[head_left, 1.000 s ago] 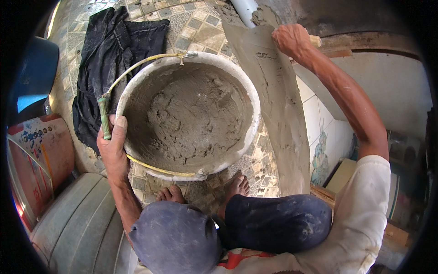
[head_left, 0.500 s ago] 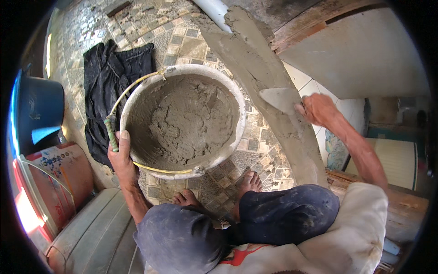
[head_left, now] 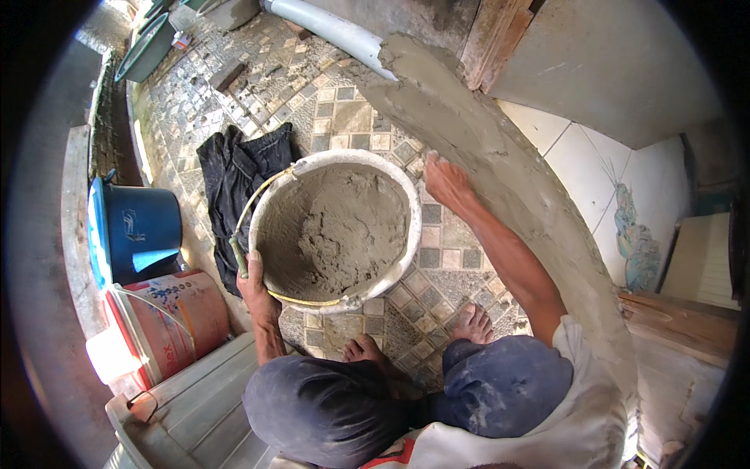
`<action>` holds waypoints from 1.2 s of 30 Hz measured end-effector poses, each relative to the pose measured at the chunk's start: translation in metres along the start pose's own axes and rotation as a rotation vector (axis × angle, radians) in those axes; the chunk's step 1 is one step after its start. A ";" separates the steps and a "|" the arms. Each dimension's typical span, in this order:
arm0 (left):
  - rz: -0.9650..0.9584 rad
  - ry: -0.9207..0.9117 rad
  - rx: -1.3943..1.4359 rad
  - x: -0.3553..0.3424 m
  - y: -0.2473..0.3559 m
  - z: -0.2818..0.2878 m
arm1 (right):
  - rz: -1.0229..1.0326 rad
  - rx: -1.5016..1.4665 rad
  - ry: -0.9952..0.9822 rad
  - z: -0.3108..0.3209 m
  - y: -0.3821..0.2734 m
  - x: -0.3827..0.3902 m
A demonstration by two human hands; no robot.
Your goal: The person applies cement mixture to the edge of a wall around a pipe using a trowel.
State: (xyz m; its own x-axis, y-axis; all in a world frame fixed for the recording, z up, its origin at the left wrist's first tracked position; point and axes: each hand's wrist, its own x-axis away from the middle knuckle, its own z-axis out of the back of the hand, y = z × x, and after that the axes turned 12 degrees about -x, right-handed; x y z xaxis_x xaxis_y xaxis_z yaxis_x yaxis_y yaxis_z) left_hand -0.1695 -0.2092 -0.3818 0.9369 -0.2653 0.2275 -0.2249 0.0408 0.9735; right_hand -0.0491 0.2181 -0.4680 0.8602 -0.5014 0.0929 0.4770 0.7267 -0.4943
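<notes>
My left hand [head_left: 258, 295] grips the near-left rim of a round bucket [head_left: 416, 227], thumb on top and fingers hidden outside. Wet grey mortar [head_left: 344, 227] fills much of the bucket. Its yellow wire handle [head_left: 251, 205] with a green grip hangs over the left side. My right hand [head_left: 448, 181] is closed just beyond the bucket's right side, beside a long band of fresh mortar [head_left: 516, 168]. The trowel seen in this hand earlier is turned so that its blade barely shows, if at all.
A pale pipe [head_left: 336, 33] ends at the mortar band's far end. Dark cloth [head_left: 234, 176] lies left of the bucket on the patterned tile floor [head_left: 351, 117]. A blue bucket [head_left: 144, 230] and a red pail [head_left: 183, 316] are farther left. White tiles [head_left: 574, 152] border the band's right side.
My right hand has moved left, off the mortar band toward the bucket, and the trowel blade has dropped from clear sight. My left hand keeps its hold on the rim. The view has shifted.
</notes>
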 end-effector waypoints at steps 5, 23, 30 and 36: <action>-0.017 0.040 0.007 0.004 0.014 -0.004 | -0.081 -0.183 0.027 0.024 -0.050 -0.068; 0.001 -0.079 -0.093 0.004 0.006 0.001 | -0.181 -0.093 -0.089 -0.001 -0.024 0.029; 0.015 -0.081 -0.145 0.008 0.015 0.001 | -0.401 -0.355 0.048 0.038 0.006 0.084; -0.004 -0.052 -0.183 0.003 0.006 0.008 | -0.281 -0.209 0.286 0.041 0.034 0.173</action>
State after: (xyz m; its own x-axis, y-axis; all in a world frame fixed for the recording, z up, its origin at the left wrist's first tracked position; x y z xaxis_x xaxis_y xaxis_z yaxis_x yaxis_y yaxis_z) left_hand -0.1700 -0.2171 -0.3750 0.9216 -0.3154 0.2264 -0.1638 0.2129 0.9632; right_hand 0.1233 0.1747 -0.4333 0.6043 -0.7965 0.0203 0.6131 0.4486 -0.6503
